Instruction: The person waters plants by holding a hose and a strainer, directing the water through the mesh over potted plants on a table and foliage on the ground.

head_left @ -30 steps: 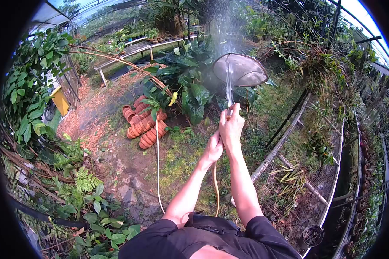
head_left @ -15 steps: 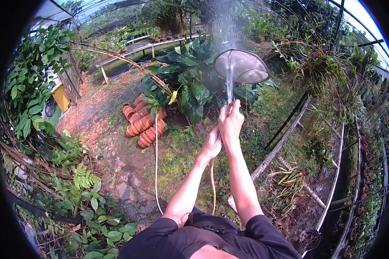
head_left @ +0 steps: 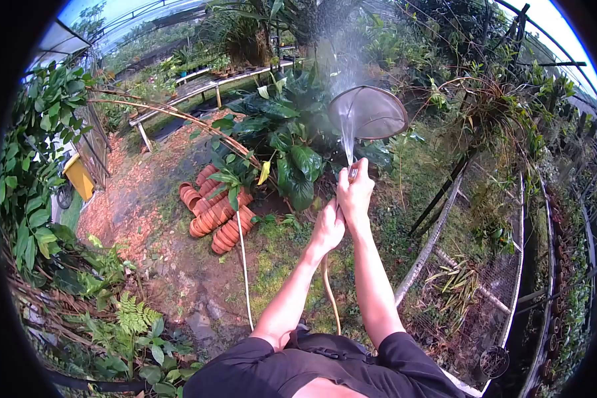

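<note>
My right hand [head_left: 355, 196] is closed around the outlet end of a garden hose [head_left: 329, 295]. Water [head_left: 347, 136] shoots upward and away from its fingers and breaks into spray. Just below and touching it, my left hand [head_left: 328, 227] is wrapped around the hose, which hangs down toward my waist. Beyond my hands, a round mesh piece with a dark rim [head_left: 381, 114] stands in or beside the jet; what supports it is hidden. Large-leaved plants [head_left: 305, 159] grow behind the stream.
Stacked terracotta pots [head_left: 222, 215] lie on the ground to the left. A pale hose or cord [head_left: 244, 272] runs past them toward me. On the right is a wooden frame with wire mesh [head_left: 487, 285]. Farther off stand a bench [head_left: 202, 91] and a yellow bin [head_left: 79, 177].
The view has tilted and shifted slightly, so the pots and ground appear lower and farther left. Both hands keep their hold, and the water still runs.
</note>
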`<state>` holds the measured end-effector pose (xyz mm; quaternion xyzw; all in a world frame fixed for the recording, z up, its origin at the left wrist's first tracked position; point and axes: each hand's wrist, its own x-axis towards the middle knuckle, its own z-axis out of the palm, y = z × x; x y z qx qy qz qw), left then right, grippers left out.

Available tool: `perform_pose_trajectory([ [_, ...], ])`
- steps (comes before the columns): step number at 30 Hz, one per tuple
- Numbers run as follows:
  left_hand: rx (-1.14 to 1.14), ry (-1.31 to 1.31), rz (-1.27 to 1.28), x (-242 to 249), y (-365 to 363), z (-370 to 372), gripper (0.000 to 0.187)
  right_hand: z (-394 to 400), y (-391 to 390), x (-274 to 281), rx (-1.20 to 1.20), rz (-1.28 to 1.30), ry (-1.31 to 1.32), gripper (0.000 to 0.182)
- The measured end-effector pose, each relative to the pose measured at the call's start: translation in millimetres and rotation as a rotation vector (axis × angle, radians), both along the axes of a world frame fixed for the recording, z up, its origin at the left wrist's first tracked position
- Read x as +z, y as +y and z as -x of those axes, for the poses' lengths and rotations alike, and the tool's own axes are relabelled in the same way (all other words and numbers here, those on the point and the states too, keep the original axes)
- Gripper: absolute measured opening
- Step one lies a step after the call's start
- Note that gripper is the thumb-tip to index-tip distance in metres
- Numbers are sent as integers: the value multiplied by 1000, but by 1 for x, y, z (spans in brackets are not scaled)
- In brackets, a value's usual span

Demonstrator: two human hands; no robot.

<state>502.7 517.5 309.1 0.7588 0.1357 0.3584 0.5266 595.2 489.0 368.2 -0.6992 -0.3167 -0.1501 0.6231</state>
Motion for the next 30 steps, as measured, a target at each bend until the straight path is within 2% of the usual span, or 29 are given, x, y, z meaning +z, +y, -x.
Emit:
perform_pose_trajectory([
  [4, 23, 158, 3, 0, 29, 5, 28, -3, 33, -9, -6, -14, -3, 19],
  [8, -13, 139, 5, -13, 49, 0, 27, -1, 45, -13, -10, -20, 25, 20],
  [19, -157, -38, 125, -26, 22, -32, 31, -27, 15, -13, -43, 28, -23, 22],
  [22, -94, -135, 95, -33, 9, -41, 24, -31, 5, -12, -10, 39, -16, 22],
  [30, -81, -131, 89, -50, -4, -48, 28, -37, -8, -24, 5, -19, -46, 20],
])
